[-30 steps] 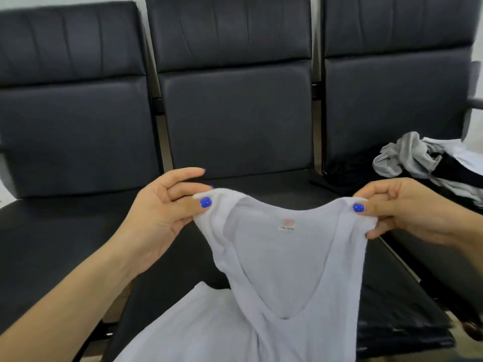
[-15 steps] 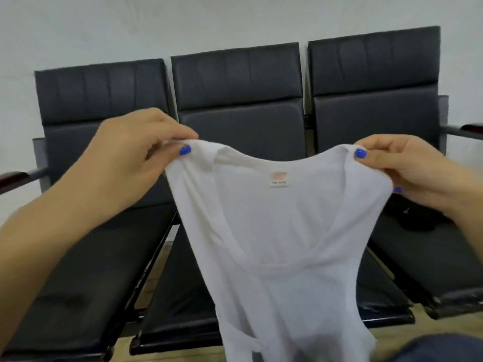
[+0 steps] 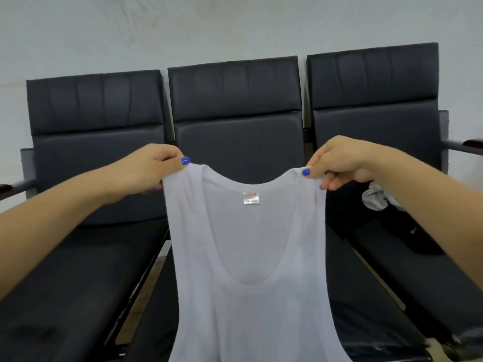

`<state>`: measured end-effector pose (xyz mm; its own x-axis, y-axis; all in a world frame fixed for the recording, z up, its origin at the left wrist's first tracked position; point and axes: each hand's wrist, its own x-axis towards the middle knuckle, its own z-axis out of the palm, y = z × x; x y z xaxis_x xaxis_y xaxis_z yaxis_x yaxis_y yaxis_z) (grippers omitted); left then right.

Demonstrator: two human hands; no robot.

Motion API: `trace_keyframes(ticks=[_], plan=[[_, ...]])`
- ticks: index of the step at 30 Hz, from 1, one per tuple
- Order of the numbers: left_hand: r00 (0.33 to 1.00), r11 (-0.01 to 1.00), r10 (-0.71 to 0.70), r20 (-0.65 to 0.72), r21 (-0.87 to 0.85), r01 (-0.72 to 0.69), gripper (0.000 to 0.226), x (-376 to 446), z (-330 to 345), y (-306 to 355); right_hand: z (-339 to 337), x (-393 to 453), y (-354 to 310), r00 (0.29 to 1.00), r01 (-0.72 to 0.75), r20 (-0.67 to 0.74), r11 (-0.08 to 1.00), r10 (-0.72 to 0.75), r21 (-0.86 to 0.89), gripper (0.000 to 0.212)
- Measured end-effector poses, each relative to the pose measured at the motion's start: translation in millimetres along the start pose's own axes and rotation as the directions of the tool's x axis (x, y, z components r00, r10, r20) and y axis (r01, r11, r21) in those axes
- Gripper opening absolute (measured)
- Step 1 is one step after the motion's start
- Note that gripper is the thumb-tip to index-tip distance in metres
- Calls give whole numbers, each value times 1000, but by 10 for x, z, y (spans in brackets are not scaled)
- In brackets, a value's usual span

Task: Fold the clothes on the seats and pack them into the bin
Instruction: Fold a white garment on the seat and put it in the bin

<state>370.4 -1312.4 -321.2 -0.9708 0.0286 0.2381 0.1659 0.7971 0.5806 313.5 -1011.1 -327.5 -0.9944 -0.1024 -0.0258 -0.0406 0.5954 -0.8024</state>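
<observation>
A white sleeveless vest (image 3: 245, 270) hangs in the air in front of the middle black seat (image 3: 236, 142), its neck label facing me. My left hand (image 3: 150, 171) pinches its left shoulder strap and my right hand (image 3: 339, 163) pinches its right strap, both at the same height. The vest's lower part runs out of the frame at the bottom. A heap of grey, white and black clothes (image 3: 379, 199) lies on the right seat (image 3: 407, 257), partly hidden behind my right forearm. The bin is not in view.
Three joined black padded seats stand against a pale wall. The left seat (image 3: 78, 270) carries nothing. Metal armrests with dark wooden tops stick out at the far left (image 3: 10, 188) and far right (image 3: 467, 145). Floor shows through the gaps between the seats.
Both hands have raised the vest off the middle seat and held it out farther from me, so it now hangs straight. The view has tilted up to show the wall.
</observation>
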Motion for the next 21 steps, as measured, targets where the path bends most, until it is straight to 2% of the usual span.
trace_keyframes(ticks=[3,5,8,10,11,13,15,16,18,21], plan=[[995,994,-97,-7,-46,96,25,424,205,-131,184,448,-17,996,-91,14,982,90,164,10],[972,953,-233,20,-194,232,24,711,348,-284,338,749,26,991,-129,12,970,130,207,15],[887,751,-450,106,-492,440,15,1041,585,-494,586,1194,183,984,-173,-15,962,180,210,18],[850,643,-510,135,-596,480,29,1274,773,-669,756,1518,322,973,-209,-54,958,223,196,18],[845,621,-518,130,-622,477,27,1381,887,-754,844,1682,387,967,-221,-89,958,240,181,16],[861,696,-506,43,-569,437,10,1590,1144,-948,1016,2001,493,955,-224,-181,971,236,83,6],[899,839,-415,-141,-440,319,17,1812,1408,-1165,1185,2330,590,939,-200,-281,980,198,20,14],[910,876,-363,-199,-405,261,20,1935,1524,-1260,1261,2489,633,932,-182,-319,983,175,8,14],[917,919,-296,-265,-341,198,24,2174,1726,-1426,1446,2796,730,908,-145,-402,989,116,-42,12],[907,944,-278,-316,-265,197,28,2517,2004,-1687,1775,3081,931,885,-128,-457,989,81,-73,18]])
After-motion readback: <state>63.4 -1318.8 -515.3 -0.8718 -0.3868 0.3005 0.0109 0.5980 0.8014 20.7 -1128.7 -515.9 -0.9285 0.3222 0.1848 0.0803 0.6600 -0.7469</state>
